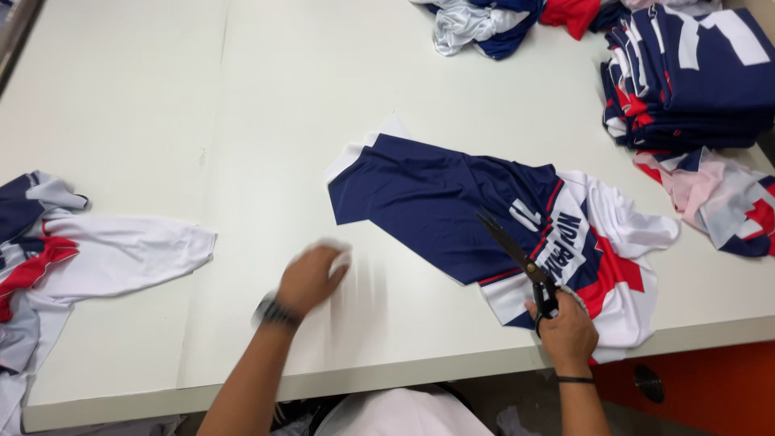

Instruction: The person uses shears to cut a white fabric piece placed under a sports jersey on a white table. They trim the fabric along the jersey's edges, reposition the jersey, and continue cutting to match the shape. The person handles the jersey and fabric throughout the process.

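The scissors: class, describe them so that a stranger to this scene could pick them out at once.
Start at the white table and find the navy, white and red jersey spread near its front edge. The scissors lie across its right part, dark blades open, handles in the right hand. They are the only slim dark tool among the cloth.

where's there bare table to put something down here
The widest bare patch of the table lies at the far left, between the white garment at the left edge and the navy jersey. A smaller strip runs beyond the jersey, before the crumpled heap. The right side is crowded: folded stack, right hand with scissors.
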